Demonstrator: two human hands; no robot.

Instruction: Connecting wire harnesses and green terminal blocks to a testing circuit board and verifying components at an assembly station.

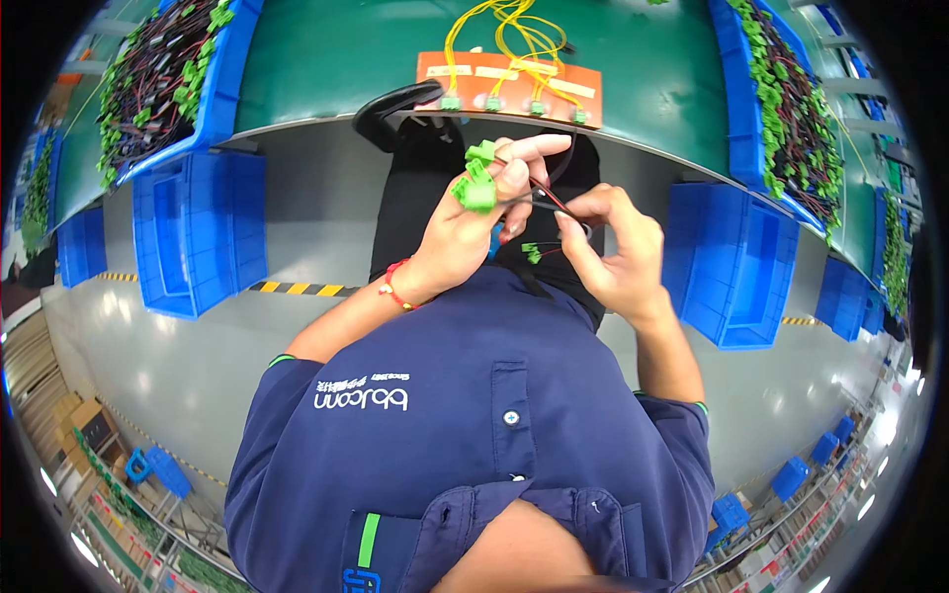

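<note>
My left hand (457, 237) is closed around a small bunch of green plug connectors (475, 190), which stick out by the thumb. Dark red and black wires (550, 196) run from the bunch across to my right hand (623, 252). Thumb and fingers of that hand pinch the wires. Below the wires, between my hands, hangs another small green connector (533, 253) on thin leads. Just beyond my hands, an orange board (583, 87) lies at the table edge, with several green sockets (493, 103) along its front and yellow wires (514, 40) looping off it.
The green table (326, 69) spans the far side. Blue bins full of wired green connectors stand on it at left (225, 89) and right (743, 109). Lower blue crates flank me at left (237, 212) and right (692, 237). A black curved object (381, 114) juts from the table edge.
</note>
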